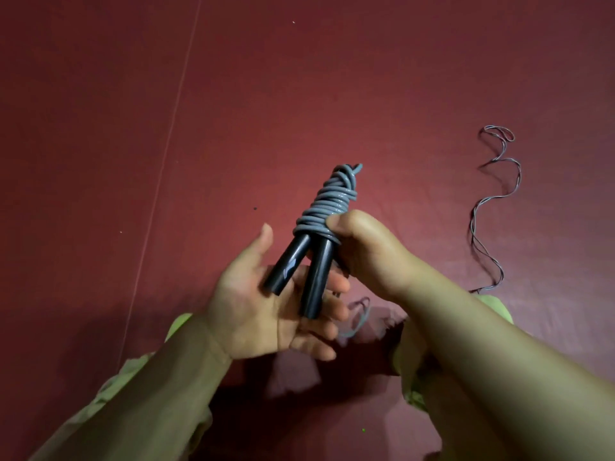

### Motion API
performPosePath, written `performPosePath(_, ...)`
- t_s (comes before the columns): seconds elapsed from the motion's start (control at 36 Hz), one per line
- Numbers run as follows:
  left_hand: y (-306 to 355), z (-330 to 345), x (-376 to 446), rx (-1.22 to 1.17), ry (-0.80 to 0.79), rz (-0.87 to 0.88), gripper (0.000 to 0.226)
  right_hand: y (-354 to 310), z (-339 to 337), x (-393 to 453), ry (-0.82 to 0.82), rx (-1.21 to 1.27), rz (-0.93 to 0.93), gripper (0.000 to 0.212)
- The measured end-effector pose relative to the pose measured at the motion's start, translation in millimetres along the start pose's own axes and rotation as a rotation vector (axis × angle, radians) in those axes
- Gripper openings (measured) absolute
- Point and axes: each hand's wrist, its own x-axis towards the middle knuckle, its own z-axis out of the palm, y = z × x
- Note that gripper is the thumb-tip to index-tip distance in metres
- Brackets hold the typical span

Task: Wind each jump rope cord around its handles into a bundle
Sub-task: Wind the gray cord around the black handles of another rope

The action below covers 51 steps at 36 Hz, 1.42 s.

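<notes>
1. Right now, the right hand [362, 247] grips the wound grey cord [327, 204], thumb pressed against the coils and the other fingers curled behind, out of sight.
2. Two black handles [299, 271] poke out below the coils, side by side and spreading slightly apart toward their lower ends.
3. Below the coils, the left hand [266, 311] lies palm up with fingers straight and relaxed; the handle ends sit over its palm and fingers, though whether they touch cannot be told.
4. Under the hands, a short grey cord end [361, 319] loops against the dark red surface [299, 94].
5. Well to the right of the bundle, a second cord [496, 207] lies loose on that surface in wavy doubled strands, unwound.
6. Light green sleeves [149, 371] cover both forearms near the lower edge.
</notes>
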Motion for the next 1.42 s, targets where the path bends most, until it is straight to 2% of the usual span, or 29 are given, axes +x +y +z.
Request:
performPosePath(0.06, -4.6, 2.6, 3.0, -0.061, -0.091, 0.036, 0.082, -1.6, 0.6, -1.2, -0.028, 0.022, -0.002, 0.039)
performPosePath(0.17, -0.9, -4.8, 1.3, -0.139, -0.086, 0.001, 0.066, -3.8, -4.8, -2.5, -0.005, -0.121, -0.004, 0.032)
performPosePath(0.22, 4.0, -5.0, -1.8, -0.115, 0.017, -0.023, 0.065, -5.5, -6.9, -3.4, 0.001, -0.150, 0.030, 0.031)
performPosePath(0.31, 8.3, 5.8, 0.7, 0.003, 0.337, -0.002, 0.067, -5.6, -7.7, -2.7, 0.052, -0.235, 0.074, 0.039)
performPosePath(0.36, 9.7, 11.8, 3.9, 0.035, 0.483, 0.025, 0.068, -5.5, -6.9, -2.0, 0.102, -0.294, 0.107, 0.044)
performPosePath(0.44, 10.2, 11.8, 8.5, 0.113, 0.579, 0.022, 0.067, -2.6, -6.1, -0.5, 0.164, -0.369, 0.143, 0.050)
performPosePath(0.58, 9.7, 5.6, 10.2, 0.389, 0.742, 0.023, 0.076, 6.4, -6.1, 2.6, 0.262, -0.497, 0.222, 0.054)
performPosePath(0.69, 8.0, 0.7, 11.6, 0.575, 0.922, 0.110, 0.076, 9.4, -4.4, 2.3, 0.321, -0.602, 0.225, 0.056)
performPosePath(0.81, 6.6, -6.3, 12.5, 0.813, 1.078, 0.199, 0.073, 12.5, 0.7, 4.0, 0.310, -0.487, 0.200, 0.061)
performPosePath(0.89, 7.4, -14.4, 9.2, 1.047, 1.175, 0.176, 0.082, 13.7, 3.9, 5.3, 0.267, -0.396, 0.240, 0.070)
performPosePath(0.94, 7.0, -16.3, 7.6, 1.107, 1.208, 0.149, 0.071, 13.2, 5.2, 5.5, 0.245, -0.359, 0.283, 0.068)
performPosePath(1.0, 6.5, -17.3, 8.2, 1.159, 1.200, 0.137, 0.063, 13.0, 4.9, 5.6, 0.242, -0.351, 0.311, 0.066)
performPosePath(1.06, 5.6, -19.9, 8.4, 1.169, 1.156, 0.146, 0.066, 13.5, 3.7, 5.6, 0.251, -0.352, 0.313, 0.062)
performPosePath(1.17, 4.8, -24.1, 6.2, 1.088, 1.064, 0.125, 0.067, 14.1, 2.1, 6.0, 0.264, -0.326, 0.237, 0.044)
performPosePath(1.25, 3.7, -13.3, 4.3, 1.012, 0.938, 0.116, 0.066, 11.0, 2.2, 5.6, 0.296, -0.286, 0.175, 0.036)
performPosePath(1.31, 3.6, -6.1, 2.5, 0.772, 0.771, 0.040, 0.072, 7.7, 2.0, 4.4, 0.300, -0.196, 0.136, 0.031)
performPosePath(1.36, 1.7, -1.6, 0.3, 0.461, 0.478, -0.028, 0.080, 4.9, 2.1, 2.2, 0.264, -0.103, 0.094, 0.026)
performPosePath(1.42, -1.2, -0.9, 0.0, 0.180, 0.154, -0.021, 0.089, 5.1, 3.4, 1.0, 0.216, 0.008, 0.041, 0.024)
